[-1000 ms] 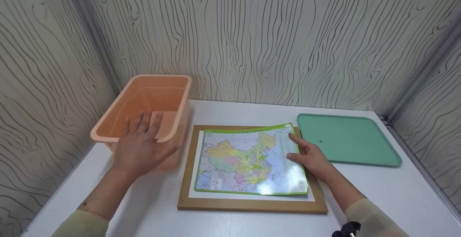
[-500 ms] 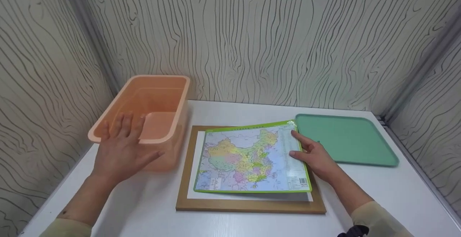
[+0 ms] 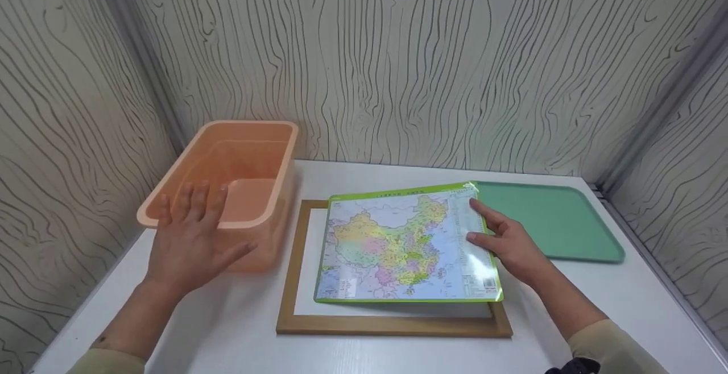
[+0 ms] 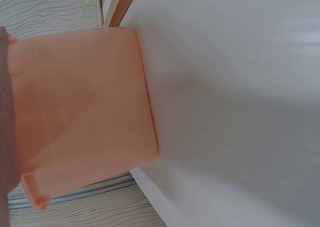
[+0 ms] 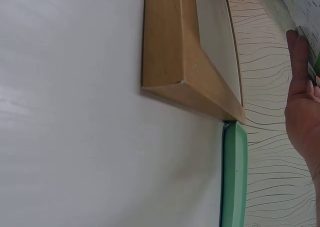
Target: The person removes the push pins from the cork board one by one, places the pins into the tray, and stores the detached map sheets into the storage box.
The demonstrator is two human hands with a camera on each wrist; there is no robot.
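My right hand pinches the right edge of a glossy map sheet with a green border, thumb on top and other fingers partly hidden beneath. The map is raised and tilted over a brown wooden-framed white board, covering much of it. In the right wrist view the hand and the map are well above the frame. My left hand is spread with straight fingers at the front rim of an orange plastic tub; whether it touches the rim I cannot tell.
A green tray lies flat at the right, against the frame's far right corner in the right wrist view. All stand on a white table, with wood-grain patterned walls behind and at both sides.
The map has risen off the framed board and shifted slightly right and back with my right hand. My left hand has moved left along the tub's front, then stayed almost still.
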